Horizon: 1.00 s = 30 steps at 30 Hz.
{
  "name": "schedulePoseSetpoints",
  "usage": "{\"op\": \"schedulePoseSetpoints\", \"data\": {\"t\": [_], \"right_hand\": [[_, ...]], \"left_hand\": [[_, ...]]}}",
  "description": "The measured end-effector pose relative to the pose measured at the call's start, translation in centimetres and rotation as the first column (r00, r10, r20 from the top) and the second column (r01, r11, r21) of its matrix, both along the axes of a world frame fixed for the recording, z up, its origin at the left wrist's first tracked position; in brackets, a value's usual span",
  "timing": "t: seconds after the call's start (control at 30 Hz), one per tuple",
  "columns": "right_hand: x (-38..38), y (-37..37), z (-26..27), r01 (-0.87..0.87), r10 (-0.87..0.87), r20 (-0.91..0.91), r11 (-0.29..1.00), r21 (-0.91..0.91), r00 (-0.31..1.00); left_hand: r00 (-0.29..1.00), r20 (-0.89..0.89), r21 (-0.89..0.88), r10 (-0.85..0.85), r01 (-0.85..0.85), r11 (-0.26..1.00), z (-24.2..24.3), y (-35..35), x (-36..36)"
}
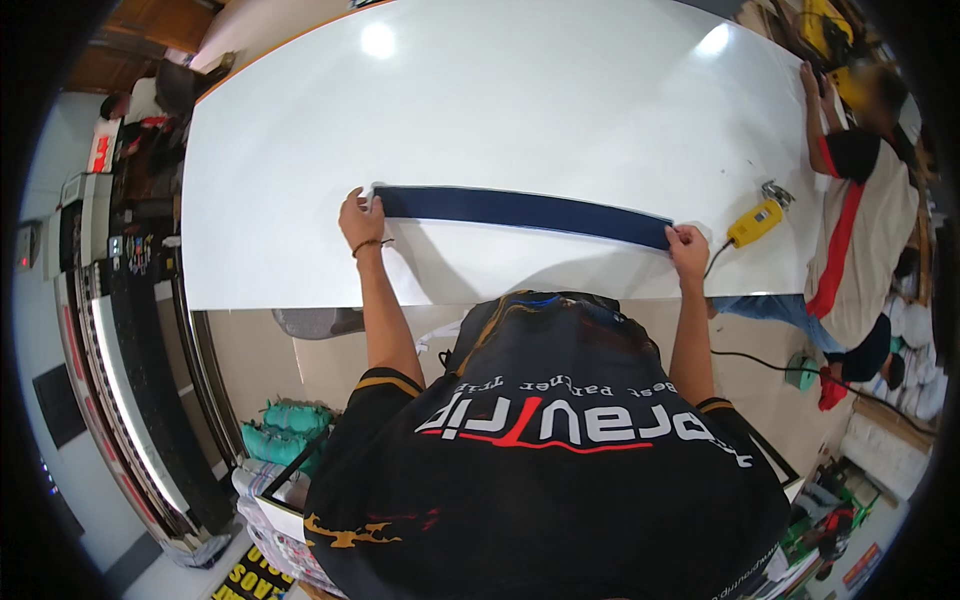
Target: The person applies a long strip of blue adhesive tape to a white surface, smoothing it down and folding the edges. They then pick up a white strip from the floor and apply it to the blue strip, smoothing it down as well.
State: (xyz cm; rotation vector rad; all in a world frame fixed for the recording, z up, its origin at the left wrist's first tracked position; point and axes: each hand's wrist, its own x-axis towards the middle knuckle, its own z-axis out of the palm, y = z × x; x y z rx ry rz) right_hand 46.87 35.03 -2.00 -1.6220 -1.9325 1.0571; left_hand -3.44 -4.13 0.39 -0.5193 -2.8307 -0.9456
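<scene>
A long, narrow dark blue strip with pale edges [517, 213] stretches between my two hands over a large white tabletop [480, 112]. My left hand [362, 217] grips its left end, fingers and thumb at the edge; a thin cord bracelet circles that wrist. At the strip's right end, my right hand [687, 247] pinches the corner between thumb and fingers. The material of the strip cannot be told. To the right of my right hand, a yellow corded power tool [754, 223] with a metal head lies on the table.
A person in a beige, black and red shirt [862, 217] stands at the table's right end. The tool's black cable [780, 365] runs off the near edge to the right. A long wide-format printer [127, 390] stands left. Green wrapped bundles [289, 435] lie near my left side.
</scene>
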Motion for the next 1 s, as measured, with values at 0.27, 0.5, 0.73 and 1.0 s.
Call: {"op": "schedulePoseSetpoints", "data": {"t": [0.27,0.5,0.73,1.0], "right_hand": [[-3.4,-1.3,1.5,-0.062,0.019,0.349,0.991,0.114,0.937],[-4.0,0.9,5.0,-0.118,0.116,0.415,0.993,-0.021,0.903],[-4.5,10.7,5.6,-0.204,0.074,0.526,0.96,0.193,0.847],[-7.8,13.3,10.2,-0.29,-0.36,0.748,0.76,0.582,0.558]], "left_hand": [[0.996,0.082,-0.179,0.036,-0.021,0.984,-0.5,0.4,-0.2],[0.968,0.239,-0.16,0.074,-0.036,0.986,0.8,1.5,0.3],[0.957,0.276,-0.072,-0.083,0.106,0.992,1.0,3.2,4.5],[0.976,0.149,0.099,-0.157,0.143,0.985,-0.1,1.8,7.4]]}}
